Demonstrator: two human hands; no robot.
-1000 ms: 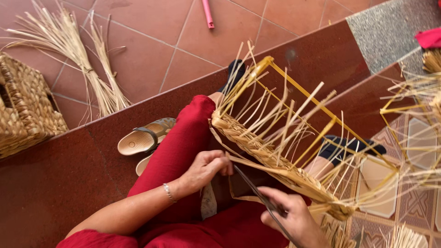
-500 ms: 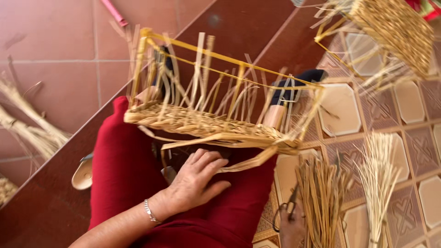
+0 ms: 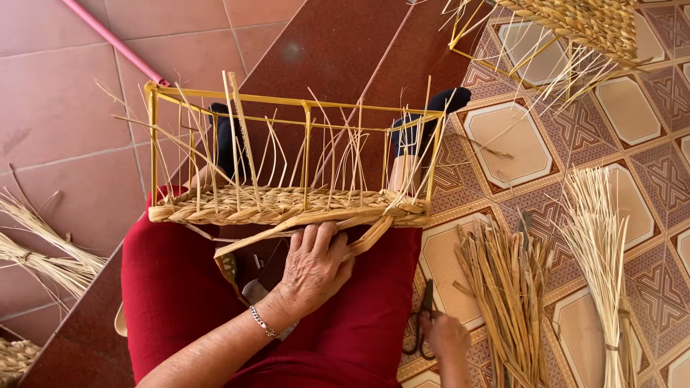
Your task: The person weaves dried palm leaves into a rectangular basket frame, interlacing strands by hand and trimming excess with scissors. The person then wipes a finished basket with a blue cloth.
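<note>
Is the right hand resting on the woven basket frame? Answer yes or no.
No, the right hand is down at the floor tiles on the black scissors, while the left hand rests on the woven basket frame.

Terracotta floor tiles (image 3: 65,108) left; dark red step (image 3: 338,57) centre; patterned tiles (image 3: 632,144) right; even daylight.

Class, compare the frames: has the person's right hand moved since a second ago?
Yes. The right hand has left the half-woven straw basket on its yellow wire frame and dropped to the black-handled scissors on the patterned floor tiles.
</note>
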